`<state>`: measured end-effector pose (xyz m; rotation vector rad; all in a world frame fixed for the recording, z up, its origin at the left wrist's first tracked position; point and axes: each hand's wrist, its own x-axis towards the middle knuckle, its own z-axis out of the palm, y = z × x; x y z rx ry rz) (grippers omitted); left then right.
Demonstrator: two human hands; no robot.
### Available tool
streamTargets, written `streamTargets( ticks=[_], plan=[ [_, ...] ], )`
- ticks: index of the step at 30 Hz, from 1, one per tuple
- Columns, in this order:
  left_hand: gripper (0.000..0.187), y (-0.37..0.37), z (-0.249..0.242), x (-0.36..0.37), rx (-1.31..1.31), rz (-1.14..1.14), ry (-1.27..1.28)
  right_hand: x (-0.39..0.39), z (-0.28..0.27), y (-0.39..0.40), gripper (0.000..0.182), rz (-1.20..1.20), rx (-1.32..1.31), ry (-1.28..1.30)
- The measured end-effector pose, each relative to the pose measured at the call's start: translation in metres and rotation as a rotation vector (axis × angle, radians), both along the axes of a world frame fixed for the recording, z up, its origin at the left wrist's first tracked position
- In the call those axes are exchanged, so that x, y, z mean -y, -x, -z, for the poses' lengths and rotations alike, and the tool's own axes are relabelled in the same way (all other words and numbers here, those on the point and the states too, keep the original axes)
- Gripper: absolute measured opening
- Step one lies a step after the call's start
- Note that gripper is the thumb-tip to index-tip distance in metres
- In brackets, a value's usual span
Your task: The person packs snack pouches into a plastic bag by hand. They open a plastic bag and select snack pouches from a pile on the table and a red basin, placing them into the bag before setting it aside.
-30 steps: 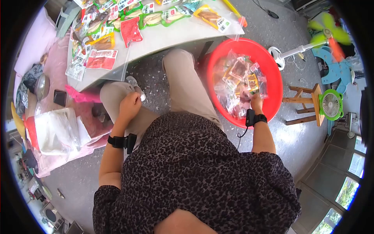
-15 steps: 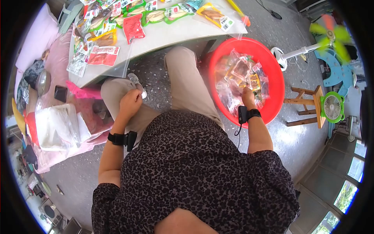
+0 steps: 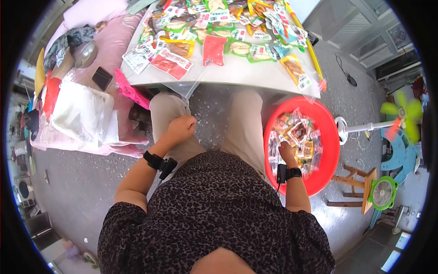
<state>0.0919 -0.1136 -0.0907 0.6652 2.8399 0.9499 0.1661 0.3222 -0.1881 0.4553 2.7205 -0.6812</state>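
Note:
My left hand (image 3: 183, 128) is closed in a loose fist over my left thigh, and nothing shows in it. Inside the red basin (image 3: 329, 157), my right hand (image 3: 286, 153) reaches down among clear and coloured plastic food packets (image 3: 301, 132). Its fingers are curled down at the left side of the pile, and what they hold, if anything, is hidden. A packet with a dark reddish filling (image 3: 300, 132) lies on the pile just beyond that hand.
Ahead, a white table (image 3: 255, 80) carries many food packets, including a red packet (image 3: 213, 50) and a yellow-edged packet (image 3: 295, 71). A pink-covered surface (image 3: 125, 132) stands at left. Right of the basin are a standing fan (image 3: 401, 114), a wooden stool (image 3: 367, 189) and a green fan (image 3: 383, 192).
The view has shifted, so the table and basin sit lower in it. My right hand has moved toward the left side of the packets. My left hand remains closed over my thigh.

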Motion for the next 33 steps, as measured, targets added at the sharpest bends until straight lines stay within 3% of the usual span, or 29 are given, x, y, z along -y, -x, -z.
streamTargets(
  ticks=[2,4,5,8,9,12,15,19,22,24,31,33],
  plan=[
    [0.009,-0.003,-0.004,0.001,0.01,-0.025,-0.055,0.001,-0.003,0.031,0.021,-0.073,-0.169,0.019],
    [0.008,-0.005,-0.008,0.004,0.0,-0.063,-0.109,0.027,-0.043,0.056,0.019,-0.049,-0.308,0.104],
    [0.008,-0.006,-0.009,0.006,-0.014,-0.09,-0.137,0.028,-0.032,0.069,0.018,-0.098,-0.493,0.226],
    [0.008,-0.005,-0.024,0.022,-0.023,-0.17,-0.195,0.059,-0.05,0.101,0.017,-0.161,-0.553,0.353],
    [0.008,-0.004,-0.031,0.028,-0.019,-0.193,-0.21,0.088,-0.087,0.101,0.015,-0.166,-0.566,0.414],
    [0.009,0.001,-0.045,0.049,-0.095,-0.36,-0.196,0.115,-0.084,0.125,0.014,-0.27,-0.64,0.483],
    [0.011,0.013,-0.053,0.057,-0.183,-0.351,-0.162,0.15,-0.104,0.154,0.012,-0.351,-0.726,0.484],
    [0.011,0.042,-0.059,0.038,-0.238,-0.301,-0.186,0.194,-0.126,0.203,0.016,-0.381,-0.847,0.431],
    [0.011,0.065,-0.055,0.015,-0.332,-0.19,-0.203,0.221,-0.136,0.228,0.024,-0.319,-0.669,0.308],
    [0.011,0.082,-0.047,0.005,-0.378,-0.158,-0.172,0.232,-0.109,0.255,0.028,-0.463,-0.775,0.128],
    [0.015,0.099,-0.026,-0.014,-0.383,-0.211,-0.064,0.261,-0.116,0.256,0.028,-0.513,-0.821,-0.16],
    [0.017,0.099,-0.025,-0.016,-0.388,-0.21,-0.065,0.257,-0.11,0.261,0.026,-0.555,-0.822,-0.093]
  ],
)
